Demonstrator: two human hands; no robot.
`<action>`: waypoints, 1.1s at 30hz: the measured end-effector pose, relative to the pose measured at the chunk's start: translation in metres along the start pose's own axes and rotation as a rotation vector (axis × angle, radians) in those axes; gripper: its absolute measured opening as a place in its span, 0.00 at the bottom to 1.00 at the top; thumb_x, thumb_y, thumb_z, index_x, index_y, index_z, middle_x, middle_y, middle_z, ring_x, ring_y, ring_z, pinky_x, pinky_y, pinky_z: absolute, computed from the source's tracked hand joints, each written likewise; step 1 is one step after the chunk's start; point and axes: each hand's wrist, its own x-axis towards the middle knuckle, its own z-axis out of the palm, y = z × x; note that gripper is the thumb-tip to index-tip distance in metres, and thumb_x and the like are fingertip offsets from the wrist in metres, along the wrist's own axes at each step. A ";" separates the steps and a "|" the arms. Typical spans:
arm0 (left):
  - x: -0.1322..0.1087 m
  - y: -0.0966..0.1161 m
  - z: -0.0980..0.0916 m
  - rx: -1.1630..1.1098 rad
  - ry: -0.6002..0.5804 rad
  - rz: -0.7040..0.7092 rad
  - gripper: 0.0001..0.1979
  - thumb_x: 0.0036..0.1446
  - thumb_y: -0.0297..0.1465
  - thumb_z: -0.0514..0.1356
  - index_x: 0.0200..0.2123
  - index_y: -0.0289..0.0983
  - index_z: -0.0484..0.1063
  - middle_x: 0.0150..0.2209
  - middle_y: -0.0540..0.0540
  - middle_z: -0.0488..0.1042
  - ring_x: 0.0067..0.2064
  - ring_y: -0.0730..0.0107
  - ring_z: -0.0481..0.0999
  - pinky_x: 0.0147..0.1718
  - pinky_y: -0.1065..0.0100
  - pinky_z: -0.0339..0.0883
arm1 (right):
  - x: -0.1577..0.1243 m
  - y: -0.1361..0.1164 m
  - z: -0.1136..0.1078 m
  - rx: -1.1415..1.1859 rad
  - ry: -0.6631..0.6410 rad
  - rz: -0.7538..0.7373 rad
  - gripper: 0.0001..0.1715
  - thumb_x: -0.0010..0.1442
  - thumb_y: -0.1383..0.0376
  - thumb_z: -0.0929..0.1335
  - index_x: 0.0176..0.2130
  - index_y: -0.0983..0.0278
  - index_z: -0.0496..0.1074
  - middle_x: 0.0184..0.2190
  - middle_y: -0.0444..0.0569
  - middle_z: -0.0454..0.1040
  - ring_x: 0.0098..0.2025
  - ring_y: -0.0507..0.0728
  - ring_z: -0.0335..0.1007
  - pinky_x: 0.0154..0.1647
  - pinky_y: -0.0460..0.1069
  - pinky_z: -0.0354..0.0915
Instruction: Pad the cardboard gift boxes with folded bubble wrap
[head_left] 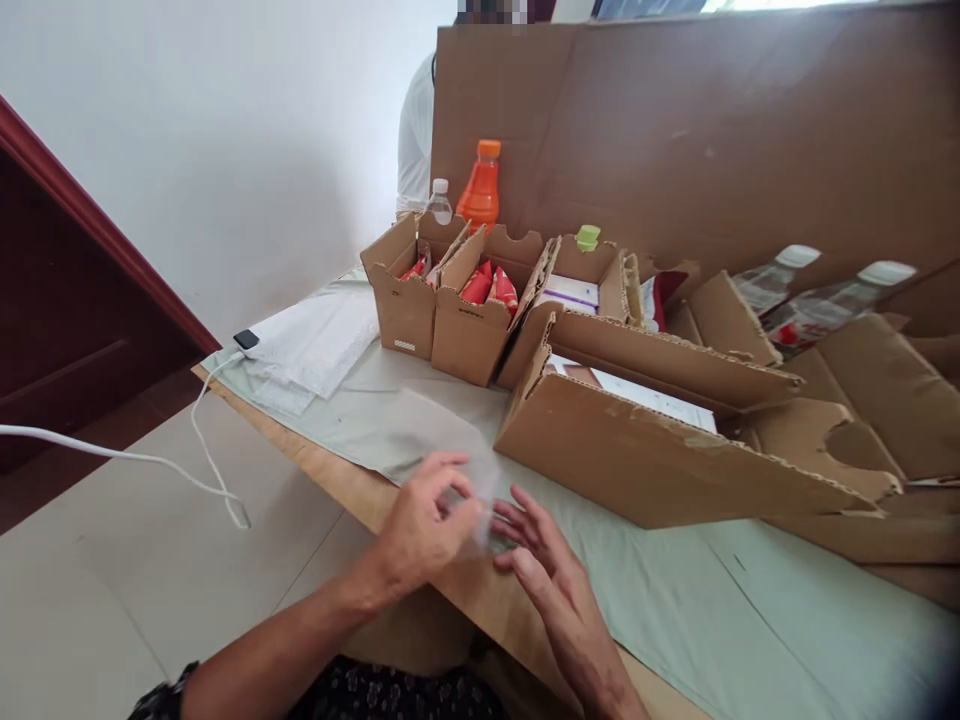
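I'm handling a translucent plastic bag (459, 432) over the worktop (334, 472)'s near edge — left hand (421, 522) seemingly pinching it, right hand (551, 568) spread just beside — and next probably needs a two-handed hold.

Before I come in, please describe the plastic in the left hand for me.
Find the green-covered table, then its near edge. There, at the left hand, is the plastic: see-through and held, unlike the white stack lying further left.
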 end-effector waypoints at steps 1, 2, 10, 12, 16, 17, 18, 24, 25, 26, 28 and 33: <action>-0.005 0.000 0.012 -0.041 -0.087 0.009 0.07 0.60 0.36 0.61 0.35 0.40 0.78 0.58 0.38 0.76 0.53 0.53 0.81 0.40 0.61 0.77 | 0.005 0.000 0.002 -0.014 0.037 0.001 0.41 0.62 0.42 0.71 0.66 0.57 0.67 0.64 0.59 0.74 0.61 0.67 0.76 0.56 0.61 0.76; -0.008 0.000 0.018 -0.068 -0.161 0.021 0.09 0.62 0.37 0.60 0.38 0.41 0.79 0.59 0.38 0.76 0.57 0.52 0.79 0.42 0.61 0.77 | 0.009 0.001 0.001 -0.044 0.088 0.013 0.43 0.60 0.42 0.72 0.65 0.58 0.67 0.62 0.60 0.76 0.59 0.67 0.77 0.56 0.61 0.76; 0.062 -0.027 -0.090 0.692 0.313 0.127 0.13 0.61 0.34 0.58 0.46 0.40 0.80 0.62 0.38 0.74 0.63 0.50 0.72 0.58 0.52 0.71 | 0.004 0.013 -0.047 -0.231 0.203 0.123 0.37 0.61 0.42 0.70 0.60 0.61 0.72 0.33 0.49 0.82 0.34 0.60 0.79 0.37 0.54 0.75; 0.089 -0.039 -0.125 0.764 0.398 0.060 0.14 0.59 0.32 0.58 0.46 0.37 0.79 0.59 0.34 0.74 0.64 0.45 0.69 0.64 0.44 0.63 | 0.002 0.016 -0.055 -0.261 0.231 0.122 0.35 0.60 0.43 0.71 0.58 0.61 0.73 0.34 0.50 0.83 0.35 0.61 0.80 0.39 0.54 0.75; 0.121 -0.062 -0.158 0.848 0.470 -0.061 0.18 0.54 0.34 0.62 0.48 0.36 0.79 0.56 0.31 0.75 0.63 0.35 0.68 0.63 0.38 0.61 | -0.001 0.022 -0.056 -0.327 0.286 0.108 0.34 0.59 0.43 0.71 0.56 0.61 0.76 0.39 0.52 0.84 0.41 0.63 0.82 0.43 0.55 0.77; 0.125 -0.066 -0.161 0.858 0.483 -0.082 0.18 0.54 0.33 0.61 0.47 0.35 0.79 0.56 0.30 0.76 0.62 0.34 0.68 0.62 0.37 0.61 | -0.003 0.023 -0.054 -0.358 0.304 0.102 0.33 0.60 0.43 0.70 0.56 0.60 0.77 0.41 0.53 0.84 0.42 0.63 0.82 0.45 0.55 0.77; 0.128 -0.068 -0.163 0.862 0.494 -0.098 0.17 0.55 0.32 0.59 0.46 0.36 0.80 0.55 0.30 0.76 0.61 0.34 0.69 0.61 0.37 0.61 | -0.004 0.024 -0.051 -0.385 0.323 0.096 0.32 0.60 0.44 0.70 0.55 0.60 0.77 0.43 0.53 0.84 0.44 0.64 0.82 0.46 0.56 0.77; 0.127 -0.048 -0.174 0.825 0.581 -0.110 0.14 0.57 0.31 0.54 0.37 0.37 0.81 0.49 0.34 0.80 0.55 0.42 0.76 0.59 0.47 0.65 | -0.009 0.026 -0.047 -0.399 0.361 0.066 0.29 0.62 0.44 0.70 0.52 0.60 0.80 0.46 0.54 0.84 0.46 0.64 0.82 0.48 0.56 0.78; 0.121 -0.042 -0.171 0.810 0.575 -0.098 0.14 0.57 0.32 0.54 0.37 0.37 0.80 0.48 0.35 0.81 0.52 0.45 0.78 0.58 0.49 0.67 | -0.010 0.025 -0.049 -0.388 0.361 0.066 0.29 0.62 0.44 0.70 0.51 0.60 0.80 0.45 0.53 0.84 0.45 0.63 0.82 0.47 0.55 0.78; 0.114 -0.035 -0.166 0.792 0.552 -0.084 0.14 0.56 0.34 0.55 0.37 0.38 0.80 0.48 0.37 0.81 0.49 0.48 0.79 0.56 0.51 0.69 | -0.010 0.023 -0.052 -0.378 0.364 0.069 0.28 0.61 0.44 0.70 0.51 0.60 0.80 0.44 0.53 0.84 0.43 0.63 0.82 0.45 0.54 0.78; 0.093 -0.022 -0.148 0.740 0.459 -0.054 0.14 0.56 0.38 0.55 0.37 0.39 0.79 0.45 0.41 0.83 0.44 0.54 0.81 0.49 0.57 0.73 | -0.011 0.016 -0.061 -0.371 0.371 0.078 0.27 0.61 0.45 0.71 0.50 0.60 0.80 0.41 0.52 0.84 0.40 0.62 0.81 0.42 0.53 0.77; 0.042 -0.005 -0.088 0.329 0.153 -0.121 0.17 0.51 0.48 0.63 0.30 0.40 0.78 0.44 0.43 0.84 0.40 0.58 0.80 0.35 0.65 0.72 | -0.011 0.000 -0.095 -0.440 0.317 0.106 0.25 0.58 0.50 0.71 0.50 0.61 0.80 0.36 0.50 0.83 0.37 0.60 0.79 0.40 0.53 0.75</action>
